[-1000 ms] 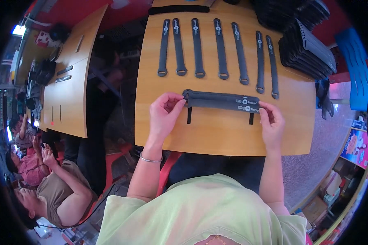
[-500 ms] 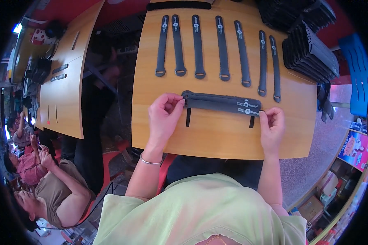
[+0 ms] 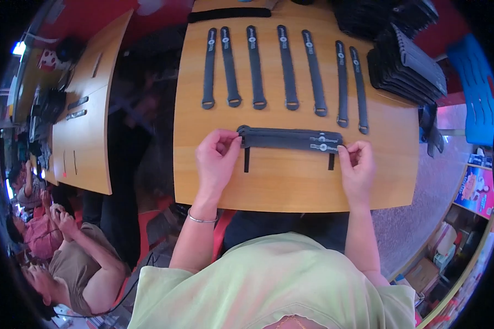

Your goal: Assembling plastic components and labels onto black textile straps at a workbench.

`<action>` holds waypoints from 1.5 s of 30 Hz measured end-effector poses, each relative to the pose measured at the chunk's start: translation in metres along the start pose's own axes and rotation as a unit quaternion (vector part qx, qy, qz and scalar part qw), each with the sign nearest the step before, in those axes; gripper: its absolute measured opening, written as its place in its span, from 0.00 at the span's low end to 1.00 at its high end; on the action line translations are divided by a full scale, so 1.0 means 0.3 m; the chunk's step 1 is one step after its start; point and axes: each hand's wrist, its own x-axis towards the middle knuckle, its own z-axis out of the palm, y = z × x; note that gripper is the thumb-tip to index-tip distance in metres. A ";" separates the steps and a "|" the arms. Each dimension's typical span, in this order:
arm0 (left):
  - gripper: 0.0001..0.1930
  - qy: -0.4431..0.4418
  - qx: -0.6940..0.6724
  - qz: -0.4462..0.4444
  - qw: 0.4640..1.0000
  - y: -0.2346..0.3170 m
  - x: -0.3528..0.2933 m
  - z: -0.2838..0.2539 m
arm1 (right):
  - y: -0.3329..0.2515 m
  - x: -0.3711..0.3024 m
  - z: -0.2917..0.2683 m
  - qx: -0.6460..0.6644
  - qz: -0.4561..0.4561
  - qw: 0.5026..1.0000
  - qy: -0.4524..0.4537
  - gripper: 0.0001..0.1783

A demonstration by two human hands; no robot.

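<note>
Left hand (image 3: 217, 159) and right hand (image 3: 358, 164) pinch the ends of the stacked grey straps (image 3: 291, 139) on the worktop (image 3: 291, 186); uneven pulling could skew the stack

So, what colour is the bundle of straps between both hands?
Dark grey, nearly black, the bundle has small white round marks near its right end; head view.

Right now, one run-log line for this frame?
left hand: pinching left end of strap bundle | right hand: pinching its right end | bundle: flat on wooden table | beyond: row of single straps
</note>
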 end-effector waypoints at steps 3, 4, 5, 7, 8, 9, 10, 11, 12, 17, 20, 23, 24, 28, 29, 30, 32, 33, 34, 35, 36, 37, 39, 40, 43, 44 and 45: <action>0.03 0.012 -0.007 0.001 1.000 -0.015 -0.003 -0.007 | -0.019 -0.003 0.008 -0.013 0.026 1.000 -0.009 0.11; 0.03 0.012 -0.002 0.001 1.000 -0.014 -0.005 -0.008 | -0.023 -0.004 0.005 -0.015 0.025 1.000 -0.004 0.11; 0.03 0.013 0.004 0.002 1.000 -0.013 -0.004 -0.010 | -0.026 -0.005 0.006 -0.027 0.017 0.999 -0.006 0.11; 0.03 0.009 0.004 0.002 1.000 -0.012 -0.004 -0.005 | -0.013 0.000 0.007 -0.036 0.008 0.999 -0.001 0.12; 0.03 0.008 0.006 -0.003 1.000 -0.012 -0.006 -0.006 | -0.015 0.001 0.006 -0.035 0.007 0.999 0.001 0.12; 0.03 0.008 0.007 -0.002 1.000 -0.013 -0.006 -0.006 | -0.017 0.002 0.008 -0.046 0.004 0.999 0.005 0.12; 0.03 0.010 0.003 0.002 1.000 -0.015 -0.006 -0.005 | -0.019 0.003 0.009 -0.056 0.000 0.998 0.009 0.12; 0.03 0.012 -0.001 0.006 1.000 -0.015 -0.004 -0.004 | -0.019 0.005 0.011 -0.056 0.000 0.998 0.010 0.12; 0.03 0.012 -0.001 0.007 1.000 -0.011 -0.004 -0.005 | -0.019 0.007 0.014 -0.064 -0.004 0.998 0.014 0.12; 0.03 0.014 -0.007 0.000 1.000 0.000 -0.005 -0.005 | -0.026 0.019 0.017 -0.078 -0.006 0.997 0.013 0.13; 0.03 0.014 0.008 -0.008 1.000 0.007 -0.008 -0.004 | -0.019 0.024 0.019 -0.084 -0.006 0.996 0.017 0.13; 0.03 0.019 0.000 0.003 1.000 -0.011 -0.006 -0.003 | -0.017 0.023 0.022 -0.083 -0.008 0.996 0.022 0.12; 0.03 0.018 -0.001 0.003 1.000 -0.011 -0.006 -0.003 | -0.019 0.024 0.023 -0.083 -0.010 0.996 0.026 0.12; 0.03 0.022 0.002 0.004 1.000 -0.010 -0.006 -0.001 | -0.028 0.024 0.026 -0.096 -0.009 0.995 0.024 0.12; 0.03 0.024 -0.007 0.002 1.000 -0.009 -0.007 -0.001 | -0.029 0.024 0.027 -0.096 -0.009 0.995 0.024 0.12; 0.03 0.023 -0.007 0.002 1.000 -0.010 -0.007 -0.002 | -0.029 0.023 0.028 -0.096 -0.011 0.995 0.028 0.12; 0.03 0.020 0.006 0.009 1.000 -0.015 -0.005 -0.003 | -0.030 0.022 0.028 -0.096 -0.012 0.995 0.032 0.13; 0.03 0.019 0.005 0.009 1.000 -0.013 -0.006 -0.001 | -0.033 0.022 0.027 -0.102 -0.007 0.994 0.029 0.12; 0.03 0.022 0.002 0.007 1.000 -0.008 -0.008 0.000 | -0.035 0.023 0.026 -0.108 -0.003 0.994 0.026 0.12; 0.03 0.024 -0.001 0.006 1.000 -0.005 -0.009 0.001 | -0.037 0.023 0.026 -0.108 -0.002 0.994 0.026 0.12; 0.03 0.023 -0.001 0.006 1.000 -0.006 -0.009 0.002 | -0.039 0.023 0.027 -0.114 -0.013 0.993 0.029 0.12; 0.03 0.021 -0.001 0.004 1.000 -0.008 -0.008 0.002 | -0.039 0.022 0.027 -0.121 -0.023 0.992 0.032 0.12; 0.03 0.020 -0.001 0.003 1.000 -0.011 -0.006 0.001 | -0.039 0.022 0.026 -0.123 -0.019 0.992 0.030 0.13; 0.03 0.022 -0.004 0.004 1.000 -0.013 -0.006 0.002 | -0.039 0.022 0.026 -0.126 -0.016 0.992 0.027 0.13; 0.03 0.024 -0.002 0.005 1.000 -0.013 -0.008 0.002 | -0.050 0.022 0.031 -0.129 -0.015 0.991 0.032 0.12; 0.03 0.025 0.002 0.004 1.000 -0.011 -0.008 0.001 | -0.051 0.021 0.031 -0.129 -0.015 0.991 0.033 0.12; 0.03 0.025 0.002 0.004 1.000 -0.011 -0.008 0.001 | -0.051 0.020 0.031 -0.134 -0.017 0.990 0.031 0.12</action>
